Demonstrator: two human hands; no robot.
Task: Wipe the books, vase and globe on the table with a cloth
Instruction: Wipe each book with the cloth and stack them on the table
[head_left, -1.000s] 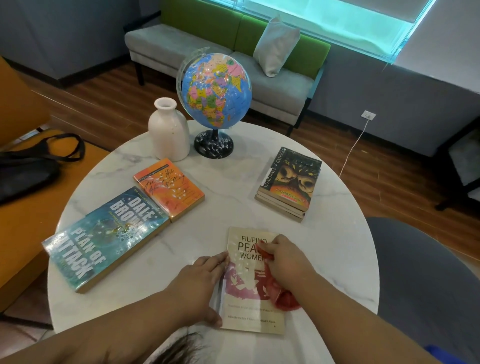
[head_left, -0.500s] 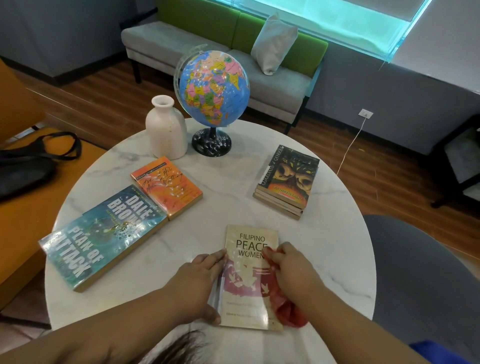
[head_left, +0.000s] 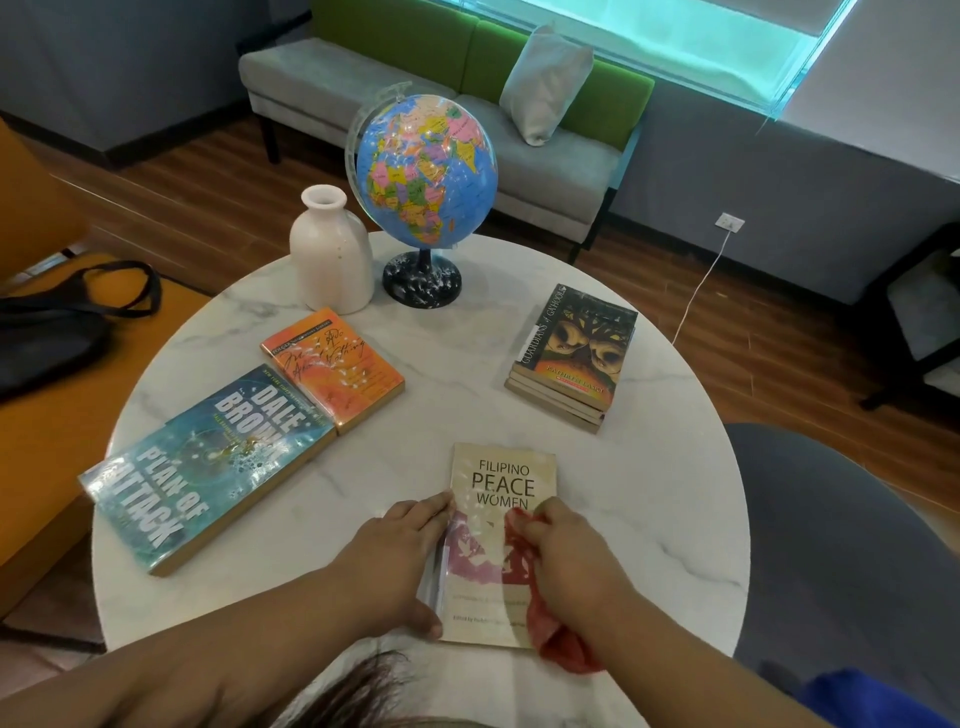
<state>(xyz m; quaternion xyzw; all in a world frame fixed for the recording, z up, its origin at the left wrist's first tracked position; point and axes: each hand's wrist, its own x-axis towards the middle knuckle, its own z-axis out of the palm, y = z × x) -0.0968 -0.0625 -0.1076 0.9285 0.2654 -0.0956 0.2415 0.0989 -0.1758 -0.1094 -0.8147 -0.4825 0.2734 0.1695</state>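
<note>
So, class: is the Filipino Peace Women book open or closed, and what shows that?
Closed. The Filipino Peace Women book lies flat on the table, front cover and title facing up, with no inner pages showing.

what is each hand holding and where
Right hand grips the red cloth by its upper end; left hand presses the left edge of the Filipino Peace Women book.

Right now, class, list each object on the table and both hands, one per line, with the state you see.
Peace Women book: closed, lying flat, cloth on its cover.
Red cloth: bunched up.
Right hand: grips the cloth.
Left hand: flat, pressing the book's left edge.
Vase: upright, untouched.
Globe: upright on its stand.
Orange book: closed, flat.
Plan of Attack book: closed, flat.
Book stack: closed, piled.
</note>
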